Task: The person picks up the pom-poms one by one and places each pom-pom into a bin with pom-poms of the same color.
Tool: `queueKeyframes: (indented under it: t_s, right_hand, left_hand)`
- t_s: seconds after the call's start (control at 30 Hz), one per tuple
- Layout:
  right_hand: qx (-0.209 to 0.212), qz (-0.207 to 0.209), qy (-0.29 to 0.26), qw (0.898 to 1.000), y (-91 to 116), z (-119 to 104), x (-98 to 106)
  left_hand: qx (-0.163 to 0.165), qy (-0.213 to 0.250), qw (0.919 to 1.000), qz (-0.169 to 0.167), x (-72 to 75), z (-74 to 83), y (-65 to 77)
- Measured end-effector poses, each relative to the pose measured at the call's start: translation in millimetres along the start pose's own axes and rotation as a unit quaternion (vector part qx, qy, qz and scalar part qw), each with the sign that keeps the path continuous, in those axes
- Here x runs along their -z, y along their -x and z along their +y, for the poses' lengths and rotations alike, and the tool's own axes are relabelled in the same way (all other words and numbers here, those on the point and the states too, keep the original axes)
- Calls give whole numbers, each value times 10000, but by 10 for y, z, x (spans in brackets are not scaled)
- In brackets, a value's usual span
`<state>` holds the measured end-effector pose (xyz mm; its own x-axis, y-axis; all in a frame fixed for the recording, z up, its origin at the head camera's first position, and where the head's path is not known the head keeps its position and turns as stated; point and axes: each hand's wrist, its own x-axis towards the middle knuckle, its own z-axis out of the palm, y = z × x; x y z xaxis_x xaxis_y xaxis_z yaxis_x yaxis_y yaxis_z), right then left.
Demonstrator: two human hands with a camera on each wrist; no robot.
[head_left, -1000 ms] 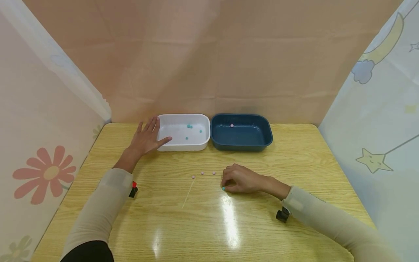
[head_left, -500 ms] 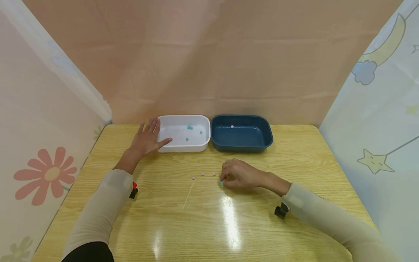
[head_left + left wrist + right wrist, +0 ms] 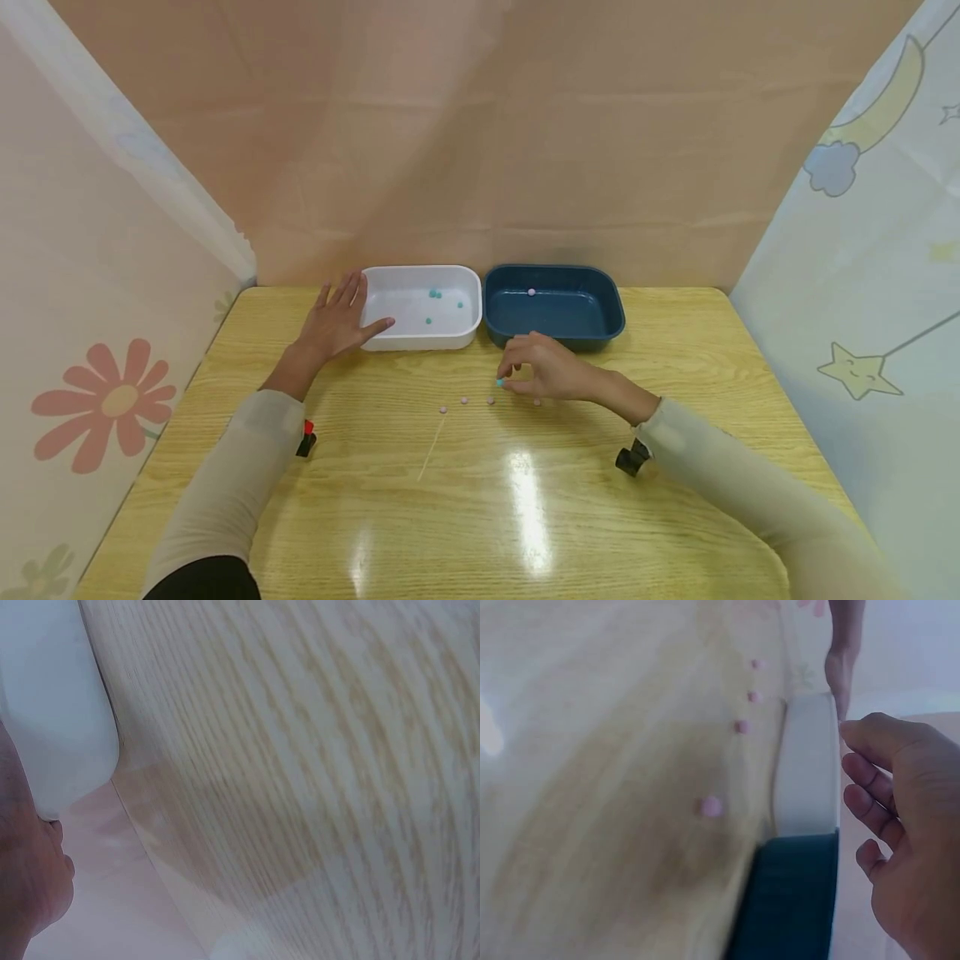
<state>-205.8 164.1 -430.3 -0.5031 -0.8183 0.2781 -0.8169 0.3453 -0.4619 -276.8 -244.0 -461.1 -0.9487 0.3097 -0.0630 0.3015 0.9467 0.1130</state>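
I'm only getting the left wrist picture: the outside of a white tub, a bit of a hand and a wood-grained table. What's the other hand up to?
Observer: The right hand pinches a small turquoise bead.
Operator: Oh, tiny! I can't see over the wall of the white tub. Is anything in there?
Observer: Yes, a few more turquoise beads lie inside it.
Operator: And is that the only tub?
Observer: No, a dark blue tub stands right beside it.
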Motion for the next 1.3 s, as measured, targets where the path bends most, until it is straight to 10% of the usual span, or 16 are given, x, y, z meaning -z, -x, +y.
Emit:
queueKeyframes:
  t_s: [1.3]
  right_hand:
    - [-826,957,-120,9919,-679,410,288]
  left_hand:
    - [-56,-49,9999,95,-13,-7,-16]
